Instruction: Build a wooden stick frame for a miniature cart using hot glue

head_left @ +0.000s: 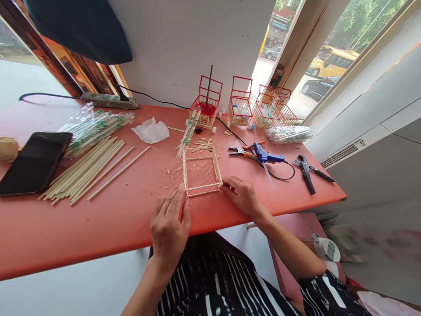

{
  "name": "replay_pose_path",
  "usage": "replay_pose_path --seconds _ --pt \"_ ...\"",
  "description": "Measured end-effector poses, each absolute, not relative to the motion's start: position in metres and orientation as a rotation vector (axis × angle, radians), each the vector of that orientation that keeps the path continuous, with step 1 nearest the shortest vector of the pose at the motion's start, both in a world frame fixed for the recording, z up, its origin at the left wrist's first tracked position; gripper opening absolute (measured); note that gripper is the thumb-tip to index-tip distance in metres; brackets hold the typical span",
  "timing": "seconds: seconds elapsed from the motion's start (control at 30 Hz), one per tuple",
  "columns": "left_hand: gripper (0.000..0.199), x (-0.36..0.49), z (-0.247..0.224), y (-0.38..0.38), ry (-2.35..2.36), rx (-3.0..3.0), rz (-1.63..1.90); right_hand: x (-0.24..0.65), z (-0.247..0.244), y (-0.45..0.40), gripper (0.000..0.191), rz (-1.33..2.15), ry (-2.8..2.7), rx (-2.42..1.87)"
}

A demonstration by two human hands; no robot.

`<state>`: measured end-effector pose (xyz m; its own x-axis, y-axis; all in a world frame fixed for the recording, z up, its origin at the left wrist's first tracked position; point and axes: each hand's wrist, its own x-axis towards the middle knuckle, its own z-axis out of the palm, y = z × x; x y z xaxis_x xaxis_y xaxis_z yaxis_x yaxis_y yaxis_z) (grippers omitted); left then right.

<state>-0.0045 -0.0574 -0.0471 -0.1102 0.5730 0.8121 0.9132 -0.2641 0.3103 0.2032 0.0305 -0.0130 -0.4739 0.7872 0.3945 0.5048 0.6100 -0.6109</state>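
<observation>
A small open box frame [204, 188] of pale wooden sticks sits on the red table near its front edge. My left hand [170, 219] holds the frame's front left corner, thumb and fingers close together. At the front right corner, my right hand [241, 195] grips the frame between bent fingers and thumb; the exact contact is partly hidden. Short cut stick pieces [203, 144] lie just behind the frame. Wrapped chopsticks [190, 129] rest against its back left side.
Bare sticks [88, 171], a phone [36, 162] and wrapped chopsticks [98, 127] lie left. Red-trimmed miniature carts [241, 103] stand behind. To the right are a blue glue gun [268, 156] with a black cord, orange-handled pliers [241, 151] and black-handled pliers [307, 173].
</observation>
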Motion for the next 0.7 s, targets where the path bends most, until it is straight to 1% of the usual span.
replay_pose_path --seconds 0.23,0.53,0.7 --pt "0.031 -0.004 -0.0463 -0.0574 -1.64 -1.814 -1.34 0.2034 -0.0131 0.0313 0.009 0.544 -2.169 -1.005" --pt "0.031 -0.0054 -0.0447 -0.059 -1.651 -1.828 -1.362 0.2033 -0.0114 0.0297 0.012 0.517 -2.159 -0.984" --pt "0.034 -0.0032 -0.042 -0.062 -1.603 -1.838 -1.388 0.2089 -0.0098 0.0261 0.013 0.485 -2.159 -0.989"
